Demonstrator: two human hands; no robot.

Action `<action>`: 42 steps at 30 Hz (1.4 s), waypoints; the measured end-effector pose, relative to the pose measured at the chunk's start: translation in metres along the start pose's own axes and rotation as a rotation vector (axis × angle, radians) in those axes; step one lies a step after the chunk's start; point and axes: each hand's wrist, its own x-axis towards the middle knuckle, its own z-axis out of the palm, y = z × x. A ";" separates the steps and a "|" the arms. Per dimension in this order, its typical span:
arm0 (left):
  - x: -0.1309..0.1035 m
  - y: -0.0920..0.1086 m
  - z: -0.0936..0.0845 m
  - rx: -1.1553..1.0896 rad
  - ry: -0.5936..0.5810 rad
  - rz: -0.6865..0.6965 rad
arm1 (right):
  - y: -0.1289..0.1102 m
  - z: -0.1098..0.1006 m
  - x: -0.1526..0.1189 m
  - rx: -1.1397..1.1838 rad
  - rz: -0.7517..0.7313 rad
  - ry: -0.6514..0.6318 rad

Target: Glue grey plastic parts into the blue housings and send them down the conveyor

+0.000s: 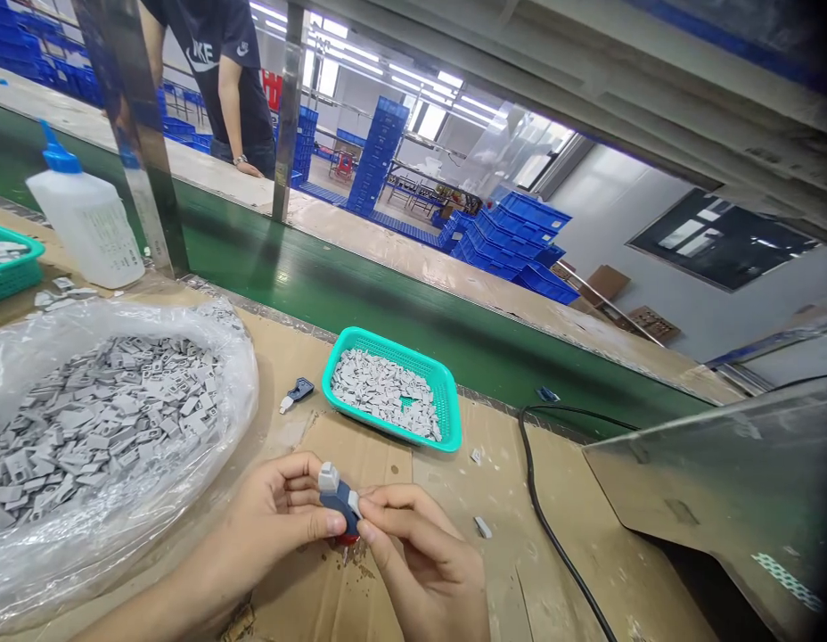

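Between the thumb and fingers of my left hand (286,504) is a dark blue plastic part (336,510), held upright over the cardboard. A light grey cap-like piece (329,478) sits at its upper end. My right hand (427,553) pinches a small light grey plastic piece (354,504) against the blue part's right side. Something red shows just under the blue part; I cannot make out what it is. Beyond my hands lies a similar dark blue part (301,390) with a grey end. A turquoise basket (455,419) of small light grey pieces stands behind it to the right.
At left, a clear plastic bag (243,392) holds many grey pieces. Behind it stand a white squeeze bottle (93,227) and a green basket (26,278). A black cable (537,499) crosses the right side. Past the green belt (307,290), a person (213,80) leans on the ledge.
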 end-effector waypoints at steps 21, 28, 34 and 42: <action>-0.001 0.005 -0.012 -0.252 0.013 0.040 | 0.058 -0.061 0.091 -0.660 0.014 -0.024; 0.037 0.058 -0.025 0.419 0.007 0.251 | 0.088 -0.053 0.136 -0.807 0.099 -0.269; 0.162 0.106 -0.042 1.343 0.254 0.470 | 0.077 -0.062 0.134 -0.767 0.070 -0.218; 0.240 0.112 -0.047 1.444 0.313 0.392 | 0.053 -0.089 0.095 -0.667 0.089 0.026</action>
